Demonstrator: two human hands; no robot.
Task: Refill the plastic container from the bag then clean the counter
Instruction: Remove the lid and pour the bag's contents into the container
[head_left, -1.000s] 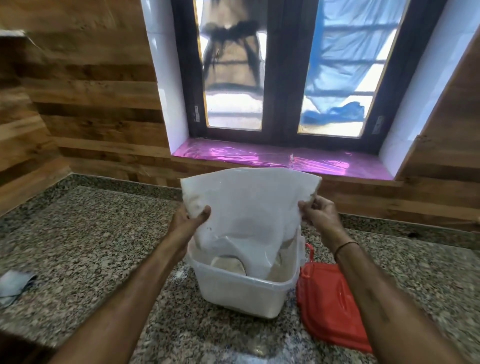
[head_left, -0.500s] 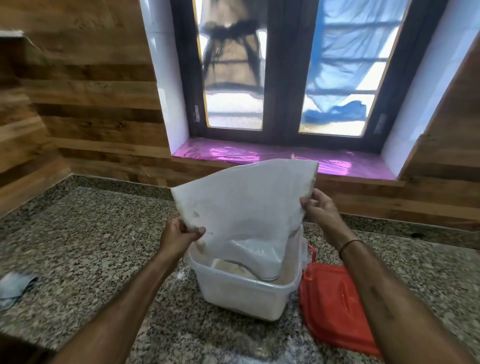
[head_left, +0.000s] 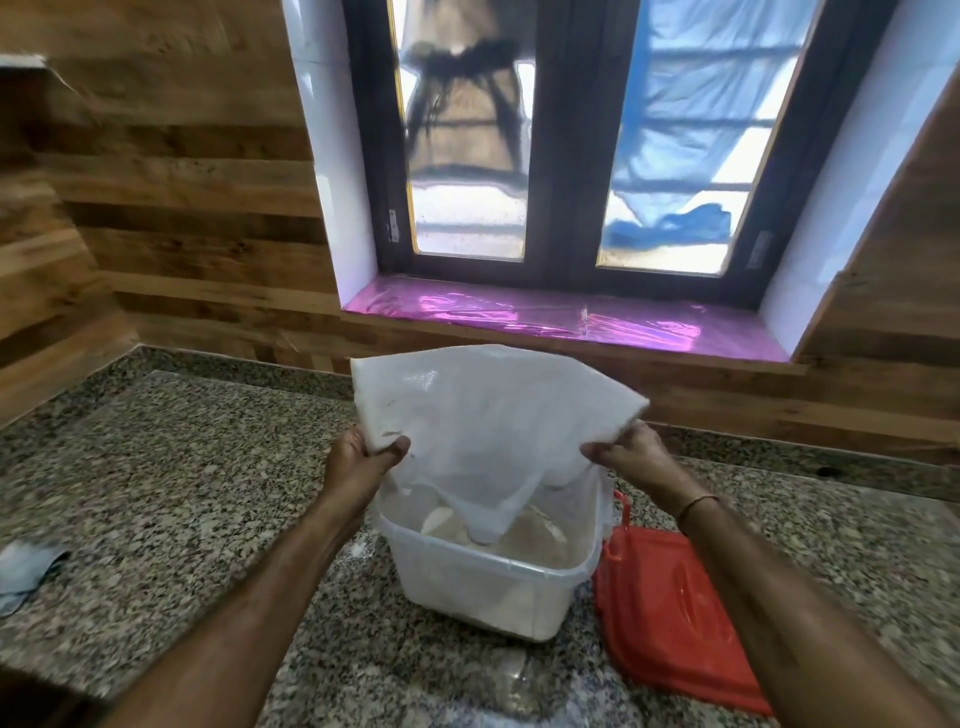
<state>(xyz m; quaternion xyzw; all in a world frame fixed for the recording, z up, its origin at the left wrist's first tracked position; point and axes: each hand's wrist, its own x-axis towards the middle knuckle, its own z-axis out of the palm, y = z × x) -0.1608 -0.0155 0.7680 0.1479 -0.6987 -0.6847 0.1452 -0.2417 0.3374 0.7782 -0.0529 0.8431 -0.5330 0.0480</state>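
Looking down from head height, 2 bare forearms reach away over a speckled granite counter toward a window. Both hands hold 1 white plastic bag upside down above a translucent plastic container. The left hand pinches the bag's left edge between thumb and fingers, closed tight on the plastic. The right hand grips the bag's right edge in the same way, with a thin bracelet on its wrist. The bag's upper part is puffed and wide, and it narrows downward to a point that dips inside the container's open top, touching or nearly touching the contents. The container stands upright on the counter, near the middle of the view, and holds a pale, powdery mound that fills the lower part. A faint dusting of white lies on the counter beside the container's left side. A red lid lies flat on the counter just to the right of the container, its near edge toward the viewer. At the far left edge of the counter sits a crumpled grey cloth, well apart from everything else. Wood-panelled walls run behind the counter, and the windowsill is covered in shiny pink film.
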